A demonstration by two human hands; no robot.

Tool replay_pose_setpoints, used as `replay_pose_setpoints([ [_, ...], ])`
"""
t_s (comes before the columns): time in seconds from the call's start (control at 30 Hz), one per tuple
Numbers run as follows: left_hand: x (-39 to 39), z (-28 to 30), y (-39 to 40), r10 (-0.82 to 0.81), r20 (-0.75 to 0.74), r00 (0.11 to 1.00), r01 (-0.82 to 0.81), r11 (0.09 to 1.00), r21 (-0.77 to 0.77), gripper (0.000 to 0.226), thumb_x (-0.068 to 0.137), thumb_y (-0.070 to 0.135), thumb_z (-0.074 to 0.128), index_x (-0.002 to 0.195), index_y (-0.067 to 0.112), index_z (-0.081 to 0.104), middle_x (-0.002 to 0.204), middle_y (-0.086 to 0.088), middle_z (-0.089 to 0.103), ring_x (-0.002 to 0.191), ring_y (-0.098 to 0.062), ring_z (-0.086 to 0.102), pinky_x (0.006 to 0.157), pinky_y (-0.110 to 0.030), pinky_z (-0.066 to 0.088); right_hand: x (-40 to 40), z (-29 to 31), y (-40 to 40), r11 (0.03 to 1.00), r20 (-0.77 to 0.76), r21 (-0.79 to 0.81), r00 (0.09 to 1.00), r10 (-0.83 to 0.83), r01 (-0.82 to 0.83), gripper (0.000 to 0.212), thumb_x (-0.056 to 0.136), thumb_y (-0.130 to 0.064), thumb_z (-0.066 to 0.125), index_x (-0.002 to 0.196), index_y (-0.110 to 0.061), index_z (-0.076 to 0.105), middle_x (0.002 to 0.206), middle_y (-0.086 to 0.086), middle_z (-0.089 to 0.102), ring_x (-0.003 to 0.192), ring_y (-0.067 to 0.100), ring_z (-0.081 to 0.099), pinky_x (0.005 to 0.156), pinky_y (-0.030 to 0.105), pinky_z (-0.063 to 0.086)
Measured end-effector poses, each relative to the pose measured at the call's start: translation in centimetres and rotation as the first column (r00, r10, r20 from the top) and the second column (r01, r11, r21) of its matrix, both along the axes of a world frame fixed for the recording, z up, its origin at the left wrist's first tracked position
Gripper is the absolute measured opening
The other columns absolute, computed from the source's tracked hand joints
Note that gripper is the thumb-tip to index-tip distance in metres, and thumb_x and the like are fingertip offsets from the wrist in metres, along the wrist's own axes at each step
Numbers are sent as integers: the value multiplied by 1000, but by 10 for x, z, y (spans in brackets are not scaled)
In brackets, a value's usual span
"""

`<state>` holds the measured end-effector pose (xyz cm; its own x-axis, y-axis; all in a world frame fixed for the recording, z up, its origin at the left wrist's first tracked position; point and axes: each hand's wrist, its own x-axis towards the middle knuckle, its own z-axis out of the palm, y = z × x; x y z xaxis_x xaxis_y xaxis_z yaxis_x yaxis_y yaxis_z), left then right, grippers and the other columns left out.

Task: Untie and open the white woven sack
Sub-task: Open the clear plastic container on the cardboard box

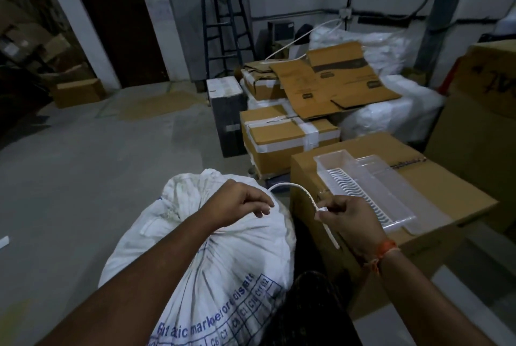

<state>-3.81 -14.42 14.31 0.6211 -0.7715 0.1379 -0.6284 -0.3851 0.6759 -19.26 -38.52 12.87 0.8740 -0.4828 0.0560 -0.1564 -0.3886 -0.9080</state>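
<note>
A full white woven sack (229, 259) with blue print stands on the floor in front of me, its gathered neck at the top. My left hand (240, 202) sits on that neck, its curled fingers pinching the cloth and one end of a white tie strap (296, 188). The strap arcs to the right, where my right hand (346, 216) pinches it between thumb and fingers. Its free end hangs down below that hand. An orange thread band circles my right wrist.
A large cardboard box (435, 178) stands right beside the sack, with a clear plastic tray (363, 186) on top. More taped boxes (282, 139), flattened cardboard and white bags pile up behind. A dark stool (226, 27) stands by the far wall. Bare concrete floor lies to the left.
</note>
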Motion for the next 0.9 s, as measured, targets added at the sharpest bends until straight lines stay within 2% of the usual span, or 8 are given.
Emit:
replay_pose_setpoints([
  [0.07, 2, 3, -20, 47, 115, 992, -40, 998, -55, 10, 91, 33, 78, 100, 33, 84, 86, 17, 80, 81, 1, 74, 75, -16, 55, -6, 9, -12, 998, 10, -59, 1000, -21, 21, 11, 78, -10, 83, 83, -19, 79, 78, 6, 78, 70, 13, 71, 72, 28, 58],
  [0.13, 4, 7, -47, 79, 211, 974, -62, 994, -87, 12, 88, 40, 81, 99, 37, 84, 90, 15, 69, 91, -5, 64, 76, -21, 50, -7, 16, -29, 989, 13, -142, 999, -42, 44, 9, 80, -14, 80, 86, -21, 79, 76, 2, 77, 70, 12, 71, 72, 30, 59],
  [0.3, 8, 18, -125, 144, 217, 965, -122, 986, -113, 16, 81, 33, 88, 96, 30, 86, 108, 6, 51, 115, -19, 52, 99, -38, 51, 5, 26, -85, 944, 55, -285, 986, -160, 169, 6, 81, -21, 78, 85, -26, 79, 74, -13, 74, 69, -3, 67, 62, 17, 48],
  [0.43, 18, 11, -182, 228, 212, 950, -205, 971, -125, 15, 80, 38, 88, 94, 33, 86, 116, 6, 50, 125, -19, 46, 104, -33, 43, 22, 25, -122, 909, 47, -327, 965, -258, 259, 9, 78, -28, 75, 74, -35, 71, 62, -21, 69, 63, -7, 63, 51, 7, 37],
  [0.6, 33, -10, -231, 253, 225, 941, -260, 966, -1, 16, 76, 44, 88, 91, 38, 85, 110, 13, 43, 121, -16, 44, 103, -36, 46, 48, 2, -155, 902, -82, -356, 953, -290, 244, 5, 77, -27, 79, 81, -27, 78, 81, -10, 76, 75, 5, 66, 70, 23, 51],
  [0.67, 35, -18, -244, 251, 217, 943, -272, 959, 76, 15, 72, 45, 91, 85, 40, 84, 107, 15, 42, 116, -15, 43, 98, -34, 46, 51, -10, -161, 916, -145, -337, 949, -280, 219, 6, 78, -27, 78, 82, -29, 75, 85, -9, 76, 80, 8, 67, 74, 27, 55],
  [0.77, 39, -29, -256, 240, 194, 951, -267, 955, 130, 14, 70, 41, 94, 78, 37, 83, 106, 14, 43, 112, -12, 37, 92, -28, 40, 53, -26, -165, 918, -204, -345, 939, -276, 195, 13, 79, -29, 78, 92, -28, 77, 99, -6, 76, 91, 11, 66, 82, 28, 55],
  [0.9, 42, -36, -266, 211, 193, 958, -246, 952, 182, 11, 74, 39, 91, 80, 35, 84, 107, 12, 44, 122, -17, 41, 91, -25, 36, 57, -32, -162, 837, -318, -527, 878, -357, 150, 19, 80, -37, 78, 98, -32, 78, 125, 4, 62, 118, 28, 48, 98, 41, 47],
])
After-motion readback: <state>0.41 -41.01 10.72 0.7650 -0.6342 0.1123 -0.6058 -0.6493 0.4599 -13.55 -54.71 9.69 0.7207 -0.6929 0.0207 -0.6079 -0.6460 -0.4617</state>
